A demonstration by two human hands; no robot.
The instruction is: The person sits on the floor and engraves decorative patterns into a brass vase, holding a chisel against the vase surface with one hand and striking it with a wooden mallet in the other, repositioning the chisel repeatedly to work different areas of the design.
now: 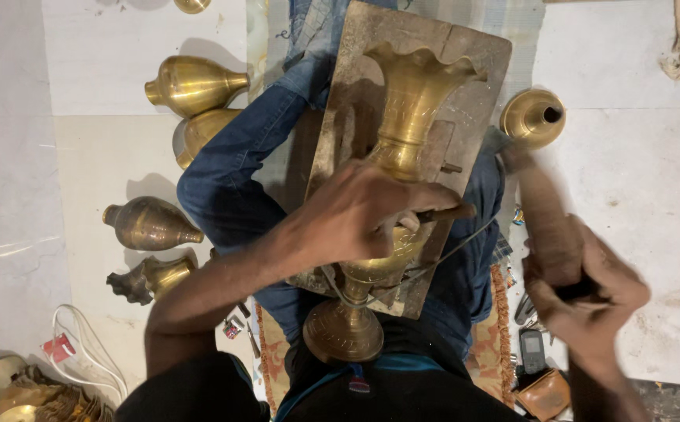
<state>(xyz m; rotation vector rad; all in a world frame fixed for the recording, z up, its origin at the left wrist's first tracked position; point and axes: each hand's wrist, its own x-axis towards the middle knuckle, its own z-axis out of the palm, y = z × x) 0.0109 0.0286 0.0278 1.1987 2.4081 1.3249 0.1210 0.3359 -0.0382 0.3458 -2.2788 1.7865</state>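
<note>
Brass fills the middle of the frame: a tall fluted brass vase [397, 168] lies on a worn wooden board [476, 66] across our lap, its flared mouth toward the top centre and its round foot toward the bottom centre, so its long axis runs nearly straight up and down the picture. Our left hand [359, 211] rests on the vase's belly at the centre, fingers closed around a thin dark punch [445, 212] whose shaft points out to the right, across the vase's axis. Our right hand [590, 293], at the lower right and blurred, is wrapped tight around a wooden mallet [543, 215] that rises toward the upper left; the punch's free end lies just left of the mallet head, so the left hand is the nearer to the vase. Smaller brass pots [191, 84] lie on the pale floor [12, 156] at the left, and one brass cone [533, 117] sits upper right.
</note>
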